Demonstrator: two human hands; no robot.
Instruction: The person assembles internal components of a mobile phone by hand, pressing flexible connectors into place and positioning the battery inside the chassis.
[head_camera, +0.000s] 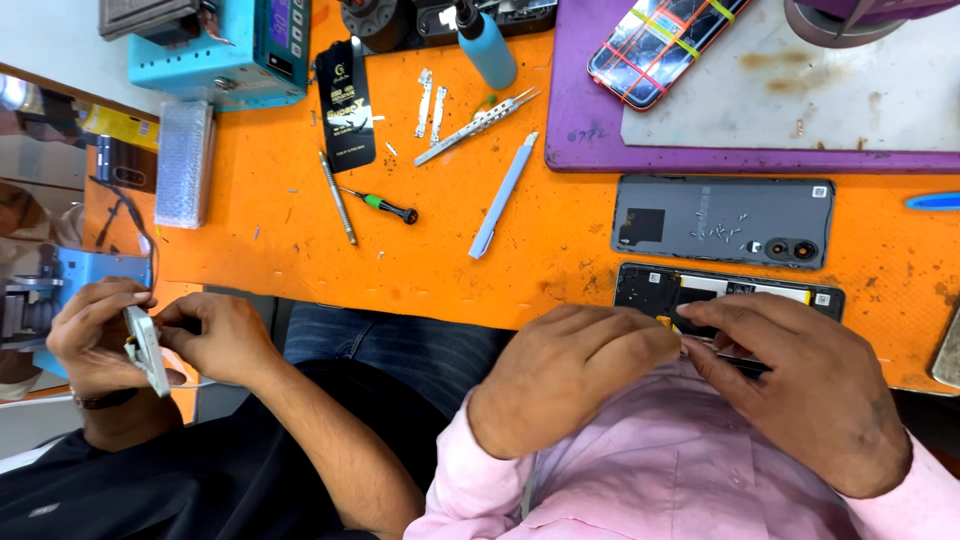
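Orange matting (560, 250) covers the workbench, scuffed and dotted with tools. At the near edge of it, right of centre, lies an opened phone (735, 292) with its insides showing, and the person in pink sleeves works just at its near side. Their left hand (575, 375) and right hand (800, 385) meet over the phone's near edge, fingertips pinched narrowly together on a small part at the seam; the part itself is too small and too hidden to make out. Just beyond the opened phone lies a grey back cover (722, 222) with a scatter of tiny screws (722, 232) on it. Farther off, a purple mat (580, 110) carries a phone with a cracked screen (660, 45) bound by coloured bands. Toward the middle of the bench lie a pale blue pry tool (503, 196), tweezers (478, 125), a small green-handled screwdriver (382, 205) and a thin metal rod (338, 198). A teal machine (225, 50) stands at the far left. On the near left, a co-worker in a black shirt holds a small device (147, 348) between both hands (215, 335).
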